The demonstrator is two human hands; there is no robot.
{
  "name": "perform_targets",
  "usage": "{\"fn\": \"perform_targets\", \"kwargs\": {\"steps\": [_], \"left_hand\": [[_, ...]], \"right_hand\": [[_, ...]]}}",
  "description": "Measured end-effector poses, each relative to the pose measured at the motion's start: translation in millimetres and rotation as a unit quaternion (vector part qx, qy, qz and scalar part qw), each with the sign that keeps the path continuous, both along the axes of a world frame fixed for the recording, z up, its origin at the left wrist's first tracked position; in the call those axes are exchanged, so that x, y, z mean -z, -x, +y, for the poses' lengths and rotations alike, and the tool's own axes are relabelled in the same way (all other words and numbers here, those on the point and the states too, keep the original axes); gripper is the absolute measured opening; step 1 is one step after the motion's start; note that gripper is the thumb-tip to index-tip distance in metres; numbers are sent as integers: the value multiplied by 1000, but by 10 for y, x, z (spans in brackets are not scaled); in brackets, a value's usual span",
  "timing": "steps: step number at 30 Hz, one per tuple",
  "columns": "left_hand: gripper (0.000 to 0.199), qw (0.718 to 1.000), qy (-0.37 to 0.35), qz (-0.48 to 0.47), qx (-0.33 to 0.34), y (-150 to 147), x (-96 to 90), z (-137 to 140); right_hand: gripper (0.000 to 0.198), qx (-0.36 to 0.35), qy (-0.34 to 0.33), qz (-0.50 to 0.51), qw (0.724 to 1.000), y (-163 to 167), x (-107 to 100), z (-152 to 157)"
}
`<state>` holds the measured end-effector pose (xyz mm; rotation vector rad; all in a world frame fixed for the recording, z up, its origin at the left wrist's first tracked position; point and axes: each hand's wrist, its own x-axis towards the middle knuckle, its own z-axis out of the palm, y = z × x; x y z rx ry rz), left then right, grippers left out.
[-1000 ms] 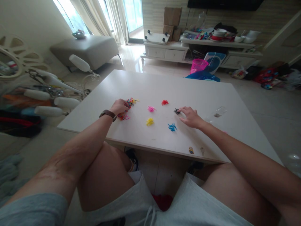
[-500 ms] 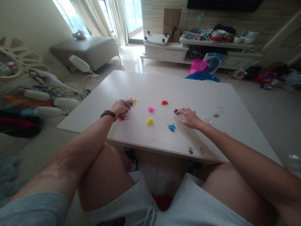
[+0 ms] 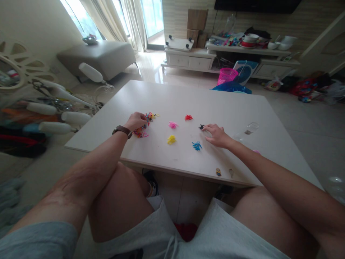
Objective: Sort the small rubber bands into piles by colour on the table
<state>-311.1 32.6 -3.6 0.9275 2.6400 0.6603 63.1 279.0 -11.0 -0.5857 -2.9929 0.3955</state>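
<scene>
My left hand [image 3: 136,121] reaches over a mixed heap of small coloured rubber bands [image 3: 149,117] on the white table [image 3: 161,97]. Its fingers are curled together at the heap's edge, and whatever they pinch is hidden. Over a small pile of black bands [image 3: 201,127], my right hand [image 3: 216,135] rests with its fingertips touching them and the thumb held apart. Between the two hands lie separate piles of pink bands [image 3: 173,125], red bands [image 3: 188,117], yellow bands [image 3: 171,140] and blue bands [image 3: 197,145].
A clear plastic bottle [image 3: 251,128] lies beyond my right forearm. Near the front edge sit a small yellow-and-blue cartoon figure [image 3: 218,172] and a small pale item [image 3: 231,173]. Lamp arms with white shades [image 3: 77,117] stand beside the table's left edge.
My left hand has shifted slightly left and up along the mixed heap, uncovering more of its lower part. My right hand stays almost still at the black bands.
</scene>
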Motion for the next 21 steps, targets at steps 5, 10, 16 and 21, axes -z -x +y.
{"fn": "perform_targets", "kwargs": {"steps": [5, 10, 16, 21], "left_hand": [[14, 1000, 2, -2, 31, -34, 28, 22], [9, 1000, 10, -1, 26, -74, 61, 53], [17, 999, 18, 3, 30, -81, 28, 56], [24, 1000, 15, -3, 23, -38, 0, 11]], "right_hand": [[36, 2, 3, -8, 1000, 3, -13, -16], [36, 0, 1, -12, 1000, 7, -19, -24], [37, 0, 7, -14, 1000, 5, -16, -26], [35, -5, 7, -10, 1000, -1, -10, -19]]}}
